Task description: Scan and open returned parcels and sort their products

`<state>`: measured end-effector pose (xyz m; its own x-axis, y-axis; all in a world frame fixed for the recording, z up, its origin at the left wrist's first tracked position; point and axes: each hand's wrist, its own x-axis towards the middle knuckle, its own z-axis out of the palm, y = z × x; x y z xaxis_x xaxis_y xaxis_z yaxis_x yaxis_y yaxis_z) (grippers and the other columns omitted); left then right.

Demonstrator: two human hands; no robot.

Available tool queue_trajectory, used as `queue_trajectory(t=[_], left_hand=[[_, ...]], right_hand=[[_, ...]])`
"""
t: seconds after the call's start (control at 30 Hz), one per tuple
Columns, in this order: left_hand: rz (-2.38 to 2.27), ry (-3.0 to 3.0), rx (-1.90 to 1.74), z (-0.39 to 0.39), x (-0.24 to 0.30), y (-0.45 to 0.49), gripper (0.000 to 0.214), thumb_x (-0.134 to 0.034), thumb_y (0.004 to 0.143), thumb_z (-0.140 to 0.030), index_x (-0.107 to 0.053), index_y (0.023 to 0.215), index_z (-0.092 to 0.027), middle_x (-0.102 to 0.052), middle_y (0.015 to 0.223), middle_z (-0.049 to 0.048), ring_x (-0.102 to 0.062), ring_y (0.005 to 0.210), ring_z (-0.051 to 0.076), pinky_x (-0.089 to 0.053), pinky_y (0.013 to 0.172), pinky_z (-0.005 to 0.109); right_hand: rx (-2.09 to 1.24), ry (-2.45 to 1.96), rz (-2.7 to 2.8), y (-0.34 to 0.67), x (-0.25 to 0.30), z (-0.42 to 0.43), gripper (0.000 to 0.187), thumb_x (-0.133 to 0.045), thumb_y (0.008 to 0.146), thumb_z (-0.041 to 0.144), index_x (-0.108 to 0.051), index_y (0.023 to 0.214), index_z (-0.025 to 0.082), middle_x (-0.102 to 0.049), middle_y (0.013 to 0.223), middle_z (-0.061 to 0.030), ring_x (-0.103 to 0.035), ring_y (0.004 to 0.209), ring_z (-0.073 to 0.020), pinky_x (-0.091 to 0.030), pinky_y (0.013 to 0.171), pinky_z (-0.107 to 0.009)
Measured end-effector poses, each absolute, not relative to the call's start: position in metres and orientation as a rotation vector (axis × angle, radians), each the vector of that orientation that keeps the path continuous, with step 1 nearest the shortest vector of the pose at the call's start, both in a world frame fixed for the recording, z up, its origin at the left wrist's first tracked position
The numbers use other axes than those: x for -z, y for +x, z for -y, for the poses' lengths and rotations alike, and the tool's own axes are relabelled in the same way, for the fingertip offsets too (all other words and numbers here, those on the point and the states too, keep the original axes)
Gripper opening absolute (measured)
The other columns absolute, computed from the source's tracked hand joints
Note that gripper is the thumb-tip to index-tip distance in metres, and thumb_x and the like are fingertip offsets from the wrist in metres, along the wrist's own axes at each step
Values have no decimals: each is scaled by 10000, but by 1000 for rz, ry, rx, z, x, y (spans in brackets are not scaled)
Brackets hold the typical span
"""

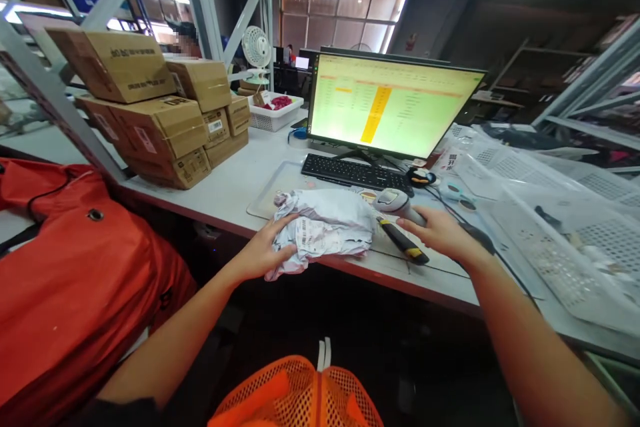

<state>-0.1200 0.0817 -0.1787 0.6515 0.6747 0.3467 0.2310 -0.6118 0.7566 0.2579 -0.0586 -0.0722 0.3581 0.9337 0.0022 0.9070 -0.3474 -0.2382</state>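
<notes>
A crumpled white mailing bag [330,217] with a printed label lies at the table's front edge. My left hand [273,247] grips its left side, thumb on top and the other fingers partly hidden. On the right, my right hand [440,230] is wrapped round the handle of a grey barcode scanner [395,202], whose head points left toward the bag. Between the bag and my right hand lies a black and yellow utility knife [404,241]. Behind the bag are a black keyboard [355,173] and a lit monitor [390,107] showing a table with an orange column.
Cardboard boxes [170,127] are stacked at the left of the table [235,180]. A white basket [275,117] with red items stands behind them. At the right are clear plastic baskets [565,240] and a roll of tape [453,191]. A red bag [85,293] hangs at the left.
</notes>
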Motion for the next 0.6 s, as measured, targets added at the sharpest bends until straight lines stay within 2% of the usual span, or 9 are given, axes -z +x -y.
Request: queue_trajectory(t=[0.07, 0.13, 0.23, 0.3, 0.37, 0.47, 0.6], left_hand=[[-715, 2165, -823, -92, 185, -120, 694, -657, 899, -449, -549, 1536, -195, -549, 1554, 152, -519, 1459, 350, -414, 1233, 501], [-741, 2147, -855, -103, 193, -119, 683, -632, 897, -443, -559, 1523, -179, -538, 1566, 158, -500, 1479, 346, -398, 1244, 507], [-785, 2125, -907, -120, 207, -116, 655, -610, 890, -454, -611, 1472, -154, -592, 1514, 163, -548, 1437, 335, -413, 1233, 500], [-803, 2094, -926, -130, 219, -113, 622, -598, 888, -469, -662, 1414, -144, -648, 1453, 158, -599, 1384, 327, -441, 1212, 487], [-829, 2058, -957, -136, 231, -109, 579, -583, 892, -477, -708, 1352, -150, -694, 1393, 145, -641, 1329, 319, -476, 1182, 470], [-879, 2050, -1012, -140, 245, -102, 525, -569, 907, -476, -743, 1303, -179, -728, 1338, 123, -670, 1283, 308, -504, 1150, 453], [-907, 2099, -1029, -140, 252, -101, 501, -557, 927, -471, -748, 1304, -202, -740, 1317, 108, -682, 1262, 300, -522, 1124, 442]], right_hand=[[-55, -2650, 1461, 285, 96, 51, 453, -527, 969, 587, -700, 1006, 170, -754, 942, -128, -703, 874, -291, -482, 707, -338], [11, -2834, 1244, 308, 118, 48, 443, -500, 1002, 506, -690, 1146, 133, -755, 1059, -182, -717, 976, -319, -498, 758, -356], [39, -2971, 1018, 328, 142, 48, 510, -507, 997, 420, -635, 1319, 45, -716, 1197, -268, -707, 1105, -368, -530, 852, -408], [50, -2993, 969, 333, 147, 49, 550, -506, 986, 416, -632, 1333, 9, -682, 1255, -308, -672, 1179, -410, -536, 907, -459], [210, -2936, 955, 333, 145, 42, 577, -452, 999, 409, -619, 1361, -8, -626, 1348, -331, -611, 1272, -435, -516, 986, -498], [362, -2773, 1085, 332, 137, 13, 595, -346, 1029, 330, -528, 1487, -2, -577, 1444, -313, -550, 1358, -406, -465, 1089, -500], [20, -2743, 1329, 336, 137, -50, 546, -514, 971, 278, -581, 1500, 160, -695, 1356, -181, -635, 1266, -322, -497, 1063, -415]])
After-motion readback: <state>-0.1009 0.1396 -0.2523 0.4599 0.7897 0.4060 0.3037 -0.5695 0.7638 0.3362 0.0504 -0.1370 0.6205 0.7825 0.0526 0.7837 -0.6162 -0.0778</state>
